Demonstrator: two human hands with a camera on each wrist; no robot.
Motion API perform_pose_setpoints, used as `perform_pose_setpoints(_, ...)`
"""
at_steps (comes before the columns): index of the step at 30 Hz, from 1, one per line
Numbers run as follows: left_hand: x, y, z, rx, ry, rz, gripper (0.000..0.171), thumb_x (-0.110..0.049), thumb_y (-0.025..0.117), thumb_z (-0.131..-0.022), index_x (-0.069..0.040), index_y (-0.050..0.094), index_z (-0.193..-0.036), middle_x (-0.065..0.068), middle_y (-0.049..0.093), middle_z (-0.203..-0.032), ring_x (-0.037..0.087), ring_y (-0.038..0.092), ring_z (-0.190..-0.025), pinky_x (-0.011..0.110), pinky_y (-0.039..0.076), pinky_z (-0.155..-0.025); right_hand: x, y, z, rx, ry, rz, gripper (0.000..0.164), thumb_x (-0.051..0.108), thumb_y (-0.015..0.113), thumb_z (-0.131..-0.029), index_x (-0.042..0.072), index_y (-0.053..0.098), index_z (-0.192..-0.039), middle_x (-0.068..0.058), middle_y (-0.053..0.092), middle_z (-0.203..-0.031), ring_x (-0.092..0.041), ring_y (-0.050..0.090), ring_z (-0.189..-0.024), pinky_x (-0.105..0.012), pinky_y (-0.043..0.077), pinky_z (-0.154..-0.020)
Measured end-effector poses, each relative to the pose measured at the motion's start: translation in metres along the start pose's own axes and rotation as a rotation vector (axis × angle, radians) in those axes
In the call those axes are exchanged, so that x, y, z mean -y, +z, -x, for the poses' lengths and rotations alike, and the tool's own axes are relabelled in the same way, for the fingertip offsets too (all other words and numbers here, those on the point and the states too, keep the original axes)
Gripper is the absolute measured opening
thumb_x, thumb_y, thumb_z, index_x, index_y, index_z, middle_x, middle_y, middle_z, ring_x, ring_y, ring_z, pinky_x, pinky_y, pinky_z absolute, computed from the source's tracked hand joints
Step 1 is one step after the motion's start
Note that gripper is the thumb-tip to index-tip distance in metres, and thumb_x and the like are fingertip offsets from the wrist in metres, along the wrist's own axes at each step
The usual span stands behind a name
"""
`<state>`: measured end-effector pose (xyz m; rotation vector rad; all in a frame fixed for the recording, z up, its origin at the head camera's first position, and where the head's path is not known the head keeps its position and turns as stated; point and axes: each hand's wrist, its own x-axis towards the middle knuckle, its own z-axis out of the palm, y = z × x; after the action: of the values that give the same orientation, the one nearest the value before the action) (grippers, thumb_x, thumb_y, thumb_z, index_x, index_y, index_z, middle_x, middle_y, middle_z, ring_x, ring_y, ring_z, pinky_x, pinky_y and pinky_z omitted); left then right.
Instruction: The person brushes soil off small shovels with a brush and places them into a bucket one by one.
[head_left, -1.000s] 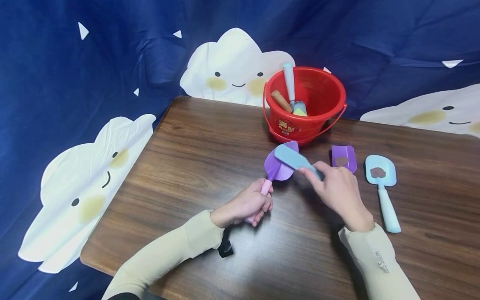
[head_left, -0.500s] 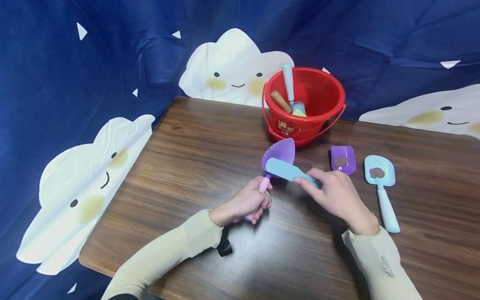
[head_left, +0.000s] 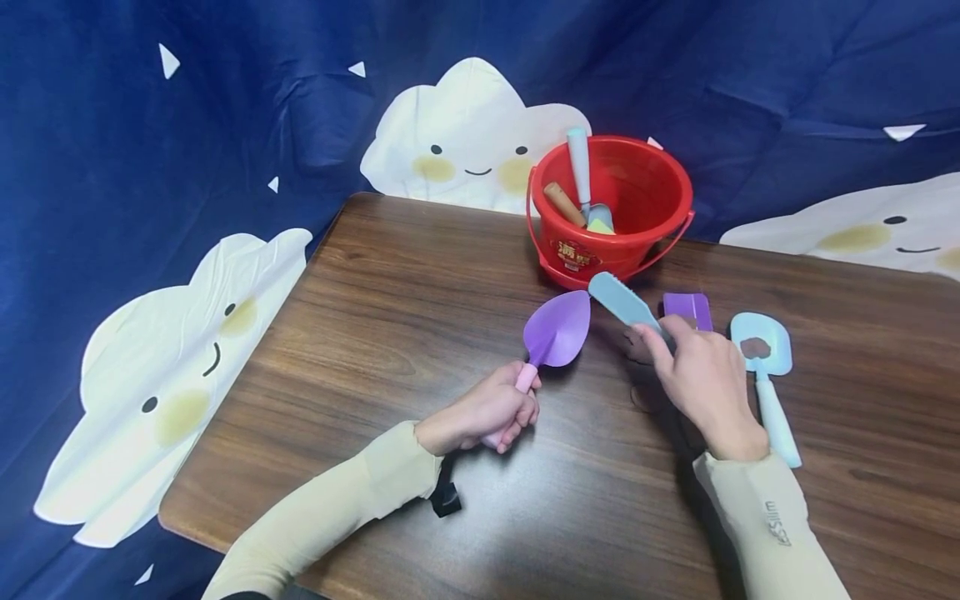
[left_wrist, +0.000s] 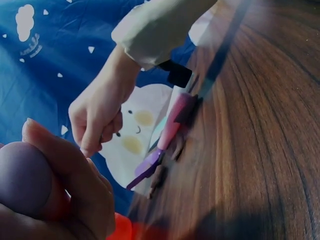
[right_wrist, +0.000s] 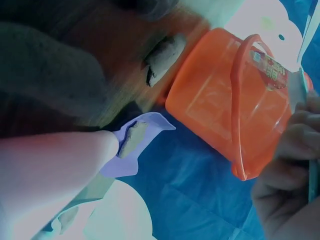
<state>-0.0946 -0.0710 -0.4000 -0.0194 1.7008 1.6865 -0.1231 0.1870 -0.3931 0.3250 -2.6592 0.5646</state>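
Observation:
In the head view my left hand grips the pink handle of a purple trowel, its pointed blade toward the bucket. The round end of that handle sticks out of the fist in the left wrist view. My right hand holds a flat light-blue toy saw with a toothed edge, thumb on its near end. Its tip lies just right of the trowel's tip in this view. Below the saw, partly behind the right hand, a flat brown piece rests on the table.
A red bucket with several handled tools stands at the back. At the right lie a purple square shovel, partly covered by the right hand, and a light-blue shovel bearing a brown piece. A patterned blue cloth hangs behind the table.
The saw has moved from over the trowel blade to its right, clear of it. My right hand shifted right, over the purple shovel. The trowel's blade has turned and dipped slightly; the left hand barely moved.

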Motion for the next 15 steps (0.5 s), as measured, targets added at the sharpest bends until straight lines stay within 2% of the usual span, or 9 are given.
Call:
perform_pose_setpoints(2, 0.001, 0.000, 0.000, -0.001, 0.002, 0.002, 0.055, 0.010, 0.040, -0.066, 0.005, 0.033, -0.120, 0.005, 0.050, -0.069, 0.011, 0.036, -0.032, 0.024, 0.034, -0.028, 0.001, 0.000, 0.001, 0.003, 0.007, -0.032, 0.025, 0.027, 0.069, -0.087, 0.003, 0.064, -0.090, -0.005, 0.045, -0.048, -0.020, 0.036, -0.044, -0.028, 0.024, -0.041)
perform_pose_setpoints(4, 0.001, -0.001, -0.001, -0.002, 0.001, 0.004, 0.055, 0.010, 0.040, -0.066, 0.005, 0.033, -0.120, 0.005, 0.050, -0.069, 0.011, 0.036, -0.032, 0.024, 0.035, -0.028, 0.004, -0.001, 0.001, 0.050, -0.009, -0.068, 0.024, 0.028, 0.069, -0.088, 0.005, 0.065, -0.091, -0.002, 0.044, -0.049, -0.017, 0.036, -0.045, -0.027, 0.026, -0.042)
perform_pose_setpoints(10, 0.002, -0.001, -0.002, -0.002, 0.001, 0.005, 0.056, 0.010, 0.041, -0.067, 0.005, 0.032, -0.121, 0.006, 0.050, -0.070, 0.011, 0.036, -0.033, 0.024, 0.035, -0.028, 0.014, -0.001, -0.001, 0.303, -0.114, -0.115, 0.021, 0.035, 0.067, -0.089, 0.015, 0.065, -0.087, 0.006, 0.041, -0.052, -0.010, 0.035, -0.048, -0.023, 0.030, -0.047)
perform_pose_setpoints(13, 0.001, 0.000, -0.001, 0.002, 0.007, -0.003, 0.054, 0.010, 0.041, -0.066, 0.005, 0.033, -0.120, 0.006, 0.050, -0.069, 0.011, 0.036, -0.033, 0.024, 0.035, -0.028, 0.016, -0.001, -0.001, 0.324, -0.100, -0.100, 0.023, 0.038, 0.066, -0.090, 0.016, 0.064, -0.085, 0.005, 0.041, -0.052, -0.010, 0.035, -0.048, -0.024, 0.029, -0.046)
perform_pose_setpoints(15, 0.000, -0.001, 0.000, 0.009, 0.005, -0.011, 0.054, 0.011, 0.040, -0.066, 0.004, 0.033, -0.119, 0.006, 0.050, -0.070, 0.011, 0.036, -0.032, 0.025, 0.035, -0.028, 0.015, -0.002, -0.001, 0.298, -0.066, -0.092, 0.024, 0.037, 0.065, -0.090, 0.013, 0.065, -0.088, 0.004, 0.041, -0.051, -0.012, 0.036, -0.048, -0.024, 0.029, -0.045)
